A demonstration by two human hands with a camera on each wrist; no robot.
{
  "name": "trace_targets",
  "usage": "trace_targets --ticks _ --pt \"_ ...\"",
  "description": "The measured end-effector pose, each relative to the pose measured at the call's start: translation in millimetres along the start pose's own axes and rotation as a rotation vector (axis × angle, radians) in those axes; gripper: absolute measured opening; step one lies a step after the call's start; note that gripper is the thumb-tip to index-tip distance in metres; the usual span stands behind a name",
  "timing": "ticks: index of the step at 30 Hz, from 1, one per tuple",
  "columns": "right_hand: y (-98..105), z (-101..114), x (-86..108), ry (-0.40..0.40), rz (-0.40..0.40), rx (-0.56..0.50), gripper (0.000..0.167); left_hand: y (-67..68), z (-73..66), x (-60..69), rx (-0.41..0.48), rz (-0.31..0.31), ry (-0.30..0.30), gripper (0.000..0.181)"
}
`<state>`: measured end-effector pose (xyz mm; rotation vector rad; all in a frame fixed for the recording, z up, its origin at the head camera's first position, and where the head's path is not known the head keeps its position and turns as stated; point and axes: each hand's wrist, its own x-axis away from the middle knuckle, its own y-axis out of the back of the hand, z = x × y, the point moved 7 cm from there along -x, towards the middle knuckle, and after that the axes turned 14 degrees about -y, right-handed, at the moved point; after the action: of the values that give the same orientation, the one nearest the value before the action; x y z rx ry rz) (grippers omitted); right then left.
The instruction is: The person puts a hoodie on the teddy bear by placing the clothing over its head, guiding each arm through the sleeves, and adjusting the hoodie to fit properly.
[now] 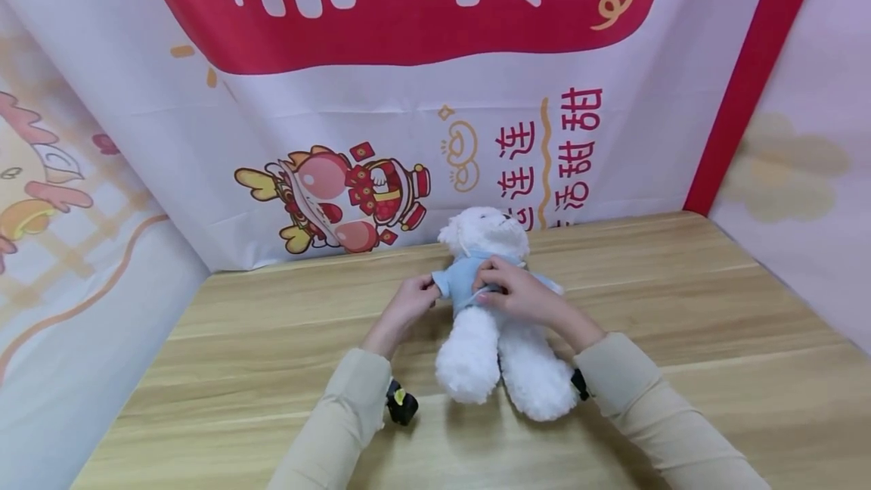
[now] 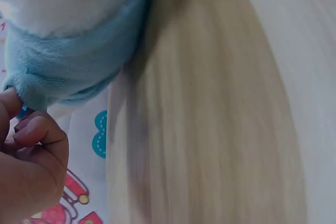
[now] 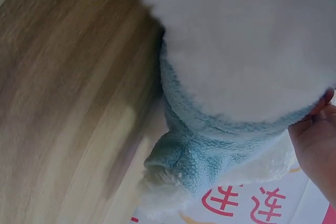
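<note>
A white plush toy (image 1: 469,360) in a light blue shirt (image 1: 460,277) lies on its back on the wooden table, head toward the back and legs toward me. My left hand (image 1: 412,301) pinches the end of the shirt's sleeve at the toy's left side in the head view; the left wrist view shows thumb and finger at the blue cuff (image 2: 32,90). Across the toy's belly, my right hand (image 1: 522,293) pinches the shirt's lower hem, seen also in the right wrist view as a blue edge (image 3: 231,125) beside the fingers. The other sleeve (image 3: 176,158) has a white paw sticking out.
A wooden table (image 1: 286,369) carries the toy near its back edge. Behind it hangs a white and red printed cloth (image 1: 381,112), with more printed cloth at the left (image 1: 68,195) and right (image 1: 803,248). Black wrist devices (image 1: 401,404) sit below both cuffs.
</note>
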<state>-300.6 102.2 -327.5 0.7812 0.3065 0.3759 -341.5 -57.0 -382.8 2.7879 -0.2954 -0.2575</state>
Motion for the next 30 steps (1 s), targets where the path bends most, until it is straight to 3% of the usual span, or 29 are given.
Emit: trace_targets --ticks 4,6,9,10,12,16,17,19,21,28,30 --pt "-1.3 0.9 0.0 0.001 0.014 0.006 0.007 -0.2 -1.9 0.2 0.012 -0.006 0.025 0.018" --pt "-2.0 2.1 0.6 0.02 0.03 0.013 0.008 4.0 -2.0 -1.8 -0.032 -0.028 0.027 0.021" --pt "-2.5 5.1 2.7 0.073 0.066 0.018 0.011 15.7 3.3 -9.3 -0.123 -0.105 0.001 0.018" --pt "-2.8 5.7 3.1 0.087 0.078 0.019 0.011 20.0 14.7 -17.0 -0.126 -0.133 -0.05 0.016" --pt "-3.2 6.7 2.9 0.101 0.091 0.015 0.011 25.3 20.2 -21.3 -0.145 -0.184 -0.063 0.017" --pt "-4.6 4.4 -2.3 0.033 0.071 -0.003 0.009 29.5 20.3 -18.5 -0.138 -0.267 -0.074 0.021" --pt "-5.1 3.8 -4.0 0.013 0.059 -0.01 0.01 29.5 9.6 -10.9 -0.158 -0.28 -0.029 0.024" --pt "-5.9 2.6 -6.9 -0.031 0.033 -0.02 0.01 30.7 5.6 -5.9 -0.162 -0.3 -0.039 0.023" --pt "-6.4 2.5 -9.1 -0.059 0.014 -0.029 0.01 30.7 1.4 -0.9 -0.158 -0.301 -0.037 0.022" --pt "-7.0 4.7 -11.8 -0.089 -0.015 -0.026 0.009 21.9 -9.9 4.1 -0.178 -0.169 -0.11 0.024" --pt "-7.0 5.9 -11.7 -0.086 -0.021 -0.01 0.009 21.0 -12.9 3.8 -0.205 -0.163 -0.132 0.022"
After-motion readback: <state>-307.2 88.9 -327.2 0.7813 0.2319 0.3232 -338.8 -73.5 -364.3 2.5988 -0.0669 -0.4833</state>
